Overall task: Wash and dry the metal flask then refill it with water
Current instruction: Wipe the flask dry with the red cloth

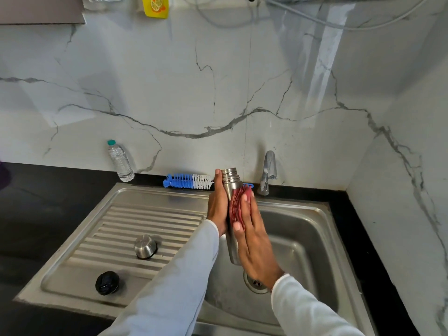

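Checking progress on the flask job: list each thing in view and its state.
metal flask: uncapped, held upright over the sink
red cloth: pressed against flask
left hand: holds flask
right hand: flat on cloth
tap: off
steel cap: on drainboard
black lid: on drainboard
plastic bottle: capped, upright

Nothing readable here, honestly. The yellow carton with orange citrus-slice artwork (155,6) up at the top edge is cut off by the frame — you get the fruit picture but no words or brand. The clear plastic water bottle with a teal cap (120,161) on the black counter (43,190) shows no label that can be made out — too small and blurry to tell.
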Motion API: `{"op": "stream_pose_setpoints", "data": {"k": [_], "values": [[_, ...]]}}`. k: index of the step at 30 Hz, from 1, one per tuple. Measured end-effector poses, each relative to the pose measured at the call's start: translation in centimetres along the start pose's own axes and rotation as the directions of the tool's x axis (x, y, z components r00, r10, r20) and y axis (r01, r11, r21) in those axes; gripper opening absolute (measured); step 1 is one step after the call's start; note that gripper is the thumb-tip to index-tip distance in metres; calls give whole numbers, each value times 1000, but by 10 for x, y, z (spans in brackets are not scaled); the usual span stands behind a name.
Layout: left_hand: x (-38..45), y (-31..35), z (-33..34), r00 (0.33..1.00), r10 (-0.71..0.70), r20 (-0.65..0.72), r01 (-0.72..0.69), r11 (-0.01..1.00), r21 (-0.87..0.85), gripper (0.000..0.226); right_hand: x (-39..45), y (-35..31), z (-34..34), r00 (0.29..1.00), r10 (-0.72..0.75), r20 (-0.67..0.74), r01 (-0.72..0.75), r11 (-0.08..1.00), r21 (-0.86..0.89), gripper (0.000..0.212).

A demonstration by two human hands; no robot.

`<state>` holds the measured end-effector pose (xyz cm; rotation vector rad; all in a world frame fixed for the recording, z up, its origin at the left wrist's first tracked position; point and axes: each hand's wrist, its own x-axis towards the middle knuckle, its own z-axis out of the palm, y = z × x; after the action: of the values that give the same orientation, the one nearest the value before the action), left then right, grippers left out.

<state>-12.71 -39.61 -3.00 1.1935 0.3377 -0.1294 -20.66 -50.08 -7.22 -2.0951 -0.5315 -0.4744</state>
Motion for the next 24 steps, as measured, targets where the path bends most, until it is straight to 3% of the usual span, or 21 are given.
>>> {"op": "stream_pose_setpoints", "data": {"k": [2,5,9,13,15,18,22,24], "values": [[5,0,-1,1000,-24,13,24,999,-31,102,-7,4,2,1000,2,12,-2,1000,12,62],[9,3,1,1000,25,15,-25,1000,-12,89,7,1,0,1000,15,8,-15,1000,9,63],[5,7,0,988,96,119,-101,994,42,87,48,-9,-8,999,42,-2,-42,999,4,62],[2,13,0,986,78,147,-87,995,50,79,79,-10,-15,946,315,80,-324,897,301,56],[0,14,1,990,86,109,-92,995,50,63,80,-5,-16,930,350,113,-367,865,341,52],[7,17,-4,992,108,70,-105,994,-42,36,59,-3,-11,951,279,129,-304,918,255,53],[18,30,-9,996,89,5,-89,996,-22,36,-2,5,11,975,186,121,-187,982,-3,70],[17,31,-7,997,81,-11,-81,997,6,33,-16,12,12,974,182,136,-177,983,-46,78]]}}
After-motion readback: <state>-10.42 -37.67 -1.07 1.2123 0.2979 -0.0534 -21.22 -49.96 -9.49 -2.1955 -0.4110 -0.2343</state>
